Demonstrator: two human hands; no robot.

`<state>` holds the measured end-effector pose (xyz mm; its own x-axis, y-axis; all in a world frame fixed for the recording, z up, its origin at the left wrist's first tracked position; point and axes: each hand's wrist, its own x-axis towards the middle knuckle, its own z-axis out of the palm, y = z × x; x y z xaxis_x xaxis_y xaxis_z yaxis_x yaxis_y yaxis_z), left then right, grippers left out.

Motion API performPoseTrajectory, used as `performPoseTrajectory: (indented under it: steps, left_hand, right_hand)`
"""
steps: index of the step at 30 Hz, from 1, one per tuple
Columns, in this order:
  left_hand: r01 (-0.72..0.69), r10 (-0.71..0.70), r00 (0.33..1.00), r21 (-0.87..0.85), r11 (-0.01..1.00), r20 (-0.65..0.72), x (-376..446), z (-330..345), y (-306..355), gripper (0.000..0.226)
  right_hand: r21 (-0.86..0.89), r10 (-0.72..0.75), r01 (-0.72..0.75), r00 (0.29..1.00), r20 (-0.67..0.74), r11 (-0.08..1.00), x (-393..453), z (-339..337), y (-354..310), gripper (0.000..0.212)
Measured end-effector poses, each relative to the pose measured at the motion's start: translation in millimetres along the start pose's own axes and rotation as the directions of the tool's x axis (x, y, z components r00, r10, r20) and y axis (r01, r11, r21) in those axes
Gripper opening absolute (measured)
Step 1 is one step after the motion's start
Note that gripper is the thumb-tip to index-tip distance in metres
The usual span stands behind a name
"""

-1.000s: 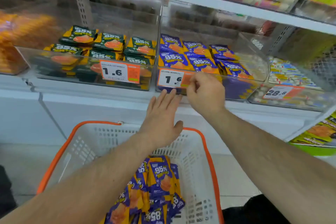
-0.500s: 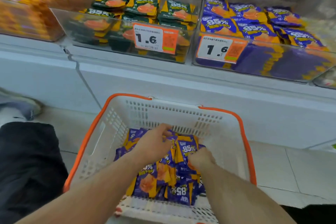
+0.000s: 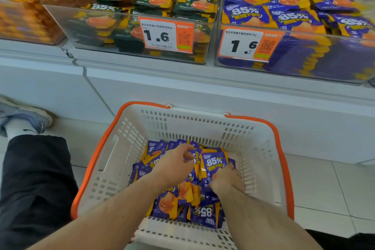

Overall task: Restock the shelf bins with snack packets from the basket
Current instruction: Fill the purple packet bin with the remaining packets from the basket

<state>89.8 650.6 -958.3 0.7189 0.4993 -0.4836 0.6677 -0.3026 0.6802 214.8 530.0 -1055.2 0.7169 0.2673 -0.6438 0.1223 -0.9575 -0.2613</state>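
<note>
Purple packets [image 3: 183,197] lie heaped in the white basket [image 3: 261,148], which stands on the floor below the shelf bins. My left hand [image 3: 174,165] rests on the heap with fingers curled round a packet edge; my right hand [image 3: 226,180] digs in beside it, gripping an upright packet [image 3: 214,162]. Above, the right bin [image 3: 304,55] holds matching purple packets, and the bin left of it [image 3: 129,34] holds green ones.

Bright, even overhead light is washing the scene with only faint shadows, while motion blur is smearing the orange packets [image 3: 30,2] at top left and wide-angle distortion is bending the shelf edge [image 3: 182,75].
</note>
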Motion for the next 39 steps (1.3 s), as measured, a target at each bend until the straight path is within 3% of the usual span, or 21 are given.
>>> performPoseTrajectory:
  steps: [4, 6, 10, 12, 14, 16, 20, 23, 28, 30, 32, 34, 35, 37, 39]
  left_hand:
    - [0.020, -0.020, 1.000, -0.050, 0.999, -0.002, -3.2, 6.8, -9.8, 0.043]
    - [0.021, -0.023, 0.999, -0.084, 0.996, -0.032, -2.9, 8.4, -11.3, 0.045]
    - [0.098, -0.167, 0.963, -0.302, 0.948, -0.213, 3.1, 3.7, 0.8, 0.067]
    - [0.159, -0.318, 0.918, -0.518, 0.840, -0.235, 5.6, -1.7, 11.4, 0.084]
    - [0.163, -0.380, 0.915, -0.735, 0.659, -0.138, 7.2, -6.7, 20.1, 0.096]
    - [0.119, -0.318, 0.945, -0.830, 0.545, -0.073, 1.2, -11.1, 33.3, 0.076]
    - [-0.120, -0.100, 0.974, -0.834, 0.539, -0.205, -11.1, -21.7, 62.0, 0.016]
    - [-0.283, -0.024, 0.942, -0.835, 0.472, -0.334, -20.7, -39.5, 88.8, 0.006]
    - [-0.505, 0.115, 0.819, -0.612, 0.608, -0.562, -22.8, -78.1, 130.1, 0.004]
    - [-0.610, 0.217, 0.711, -0.433, 0.664, -0.669, -22.8, -94.2, 148.4, 0.005]
    - [-0.722, 0.342, 0.577, -0.267, 0.638, -0.742, -22.2, -111.3, 168.2, 0.008]
    - [-0.755, 0.443, 0.452, -0.068, 0.652, -0.774, -12.1, -130.9, 186.2, 0.032]
    - [-0.729, 0.482, 0.423, 0.028, 0.684, -0.767, -3.4, -141.4, 196.1, 0.041]
    - [-0.619, 0.538, 0.464, 0.177, 0.765, -0.704, 14.2, -160.4, 217.8, 0.050]
    - [-0.521, 0.574, 0.578, 0.279, 0.806, -0.580, 32.0, -171.1, 235.3, 0.055]
  right_hand:
    - [0.174, -0.049, 0.056, 0.998, -0.040, 0.983, 7.0, 1.2, -1.1, 0.032]
    - [0.121, -0.147, 0.147, 0.989, -0.005, 0.982, -4.5, -20.2, -17.2, 0.015]
    - [-0.071, -0.318, 0.321, 0.947, 0.052, 0.944, -34.7, -82.8, -45.6, 0.021]
    - [-0.030, -0.402, 0.403, 0.914, 0.051, 0.915, -58.9, -116.7, -56.1, 0.029]
    - [-0.005, -0.478, 0.479, 0.877, 0.042, 0.878, -83.7, -147.0, -63.1, 0.033]
    - [-0.013, -0.540, 0.540, 0.841, 0.028, 0.842, -101.6, -170.2, -67.7, 0.023]
    - [0.175, -0.582, 0.597, 0.802, -0.130, 0.783, -124.6, -193.1, -71.6, 0.012]
    - [0.367, -0.538, 0.615, 0.788, -0.299, 0.698, -143.2, -201.8, -74.3, 0.027]
    - [0.516, -0.542, 0.692, 0.719, -0.435, 0.504, -176.2, -221.8, -79.6, 0.036]
    - [0.563, -0.514, 0.713, 0.696, -0.501, 0.417, -183.0, -235.5, -79.7, 0.038]
    - [0.593, -0.454, 0.734, 0.675, -0.581, 0.332, -184.1, -254.5, -80.3, 0.038]
    - [0.598, -0.372, 0.748, 0.663, -0.650, 0.289, -178.9, -277.1, -84.5, 0.037]
    - [0.594, -0.330, 0.752, 0.659, -0.676, 0.285, -173.7, -289.0, -88.8, 0.037]
    - [0.603, -0.258, 0.741, 0.670, -0.696, 0.295, -155.9, -312.6, -100.7, 0.034]
    - [0.628, -0.204, 0.712, 0.697, -0.688, 0.313, -133.1, -333.8, -116.1, 0.034]
